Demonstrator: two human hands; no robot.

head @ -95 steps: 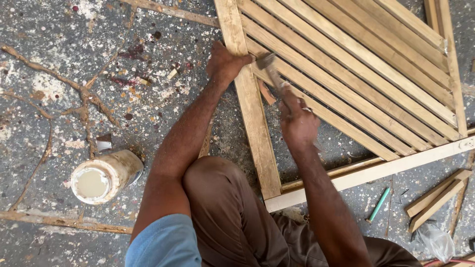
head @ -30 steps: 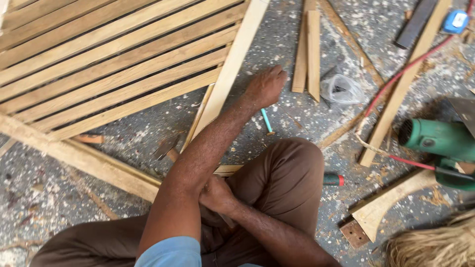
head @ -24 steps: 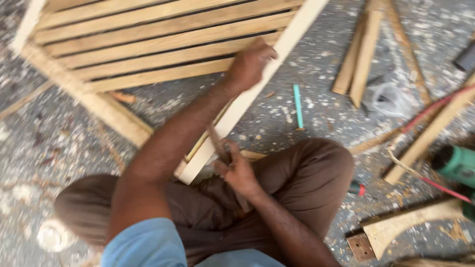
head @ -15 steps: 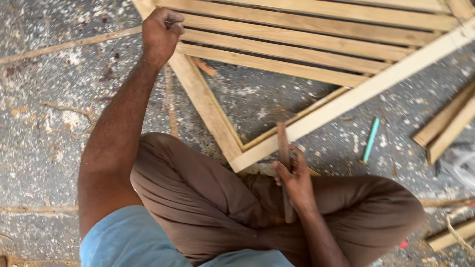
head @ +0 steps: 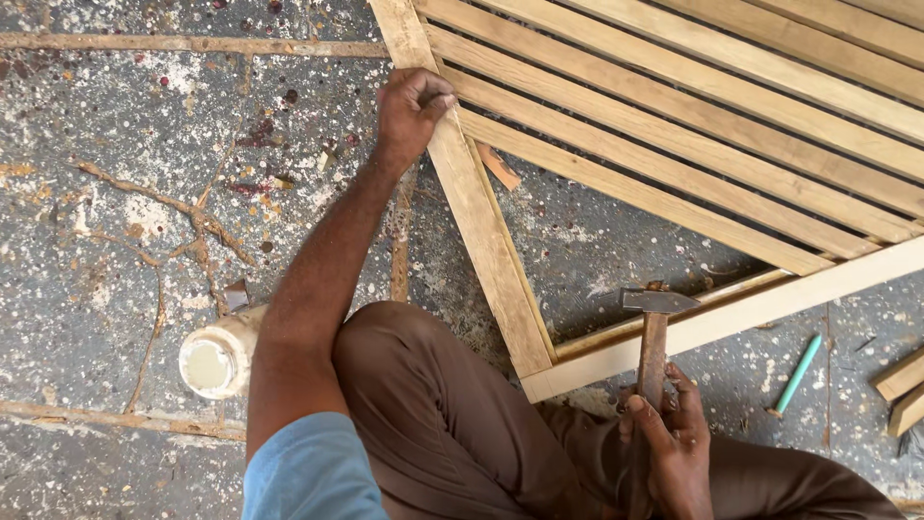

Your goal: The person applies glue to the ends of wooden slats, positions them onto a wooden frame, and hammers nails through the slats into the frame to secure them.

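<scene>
head view: left hand (head: 409,111) clenched on the slatted wooden frame's (head: 486,241) side rail; right hand (head: 674,448) grips a hammer (head: 654,332) near the frame corner — white jar (head: 214,361) beside the knee, green pencil (head: 799,374) on the floor — lower hammer handle hidden.

The only package is a round, pale, glue-smeared jar (head: 214,361) with a cream-coloured top, lying on the speckled floor (head: 96,241) just beside the left arm.

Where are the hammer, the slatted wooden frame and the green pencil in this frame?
hammer (head: 654,339): head view, on the wooden handle just below the metal head.
slatted wooden frame (head: 481,221): head view, on its left side rail.
green pencil (head: 798,373): head view, mid-shaft, lying on the floor.
</scene>
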